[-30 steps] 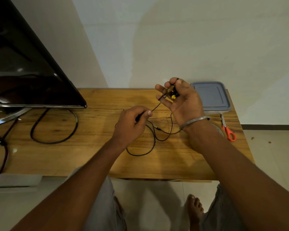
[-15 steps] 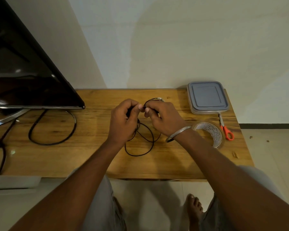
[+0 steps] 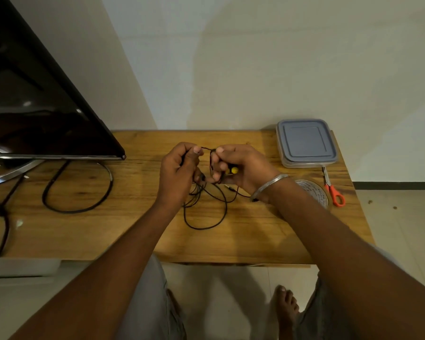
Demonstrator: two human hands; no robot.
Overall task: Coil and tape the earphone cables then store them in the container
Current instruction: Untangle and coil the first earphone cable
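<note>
1. Both hands pinch the black earphone cable [image 3: 207, 212] above the middle of the wooden table [image 3: 138, 217]; the left hand [image 3: 179, 173] has thumb and forefinger closed on one strand, and the right hand [image 3: 241, 168] is curled around several turns of it.
2. A short stretch of cable spans the gap between the two thumbs.
3. A yellow earbud [image 3: 234, 170] shows inside the right hand's curled fingers.
4. Loose loops of cable hang from the hands and lie on the table at 6 o'clock of them.
5. At 2 o'clock of the hands sits the container [image 3: 306, 143], its grey lid on.
6. A tape roll [image 3: 315, 193] and orange-handled scissors [image 3: 334, 191] lie at 4 o'clock of the hands, just beside each other.
7. At 9 o'clock stands a dark screen [image 3: 35, 106], with a thicker black cord [image 3: 79, 192] looped below it.
</note>
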